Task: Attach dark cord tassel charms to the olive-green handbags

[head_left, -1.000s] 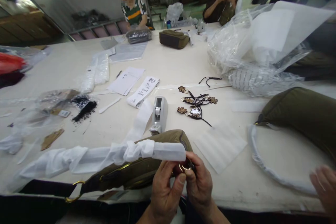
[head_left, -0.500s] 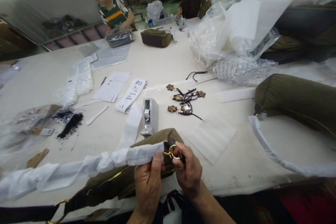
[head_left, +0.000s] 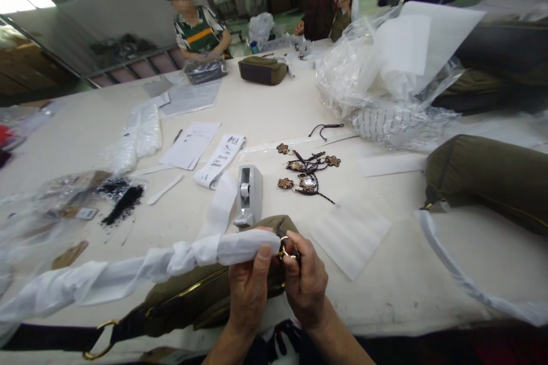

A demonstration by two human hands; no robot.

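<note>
At the near edge of the white table [head_left: 274,105], one olive-green fabric bag [head_left: 175,303] with a gold zip lies partly beneath one long white-wrapped strap [head_left: 132,278]. Wrapping is creased and bunched in folds along its length, smoother toward the right end. The strap's long axis runs from the left edge of view to the hands, rising slightly; its smooth end points right. The bag's long axis slants likewise, more steeply.

Left hand [head_left: 249,288]: thumb on top, closed on the strap near that end. Right hand [head_left: 306,282]: thumb and forefinger nearly together, pinching at gold metal hardware [head_left: 282,246] just beside the strap end; exact contact is partly hidden.

Count beyond the hands: one grey tape dispenser [head_left: 249,197]; at least five flower-shaped charms [head_left: 333,161], mostly leopard-patterned; one separate black braided cord [head_left: 327,126]; one large olive bag [head_left: 492,182] at right.
</note>
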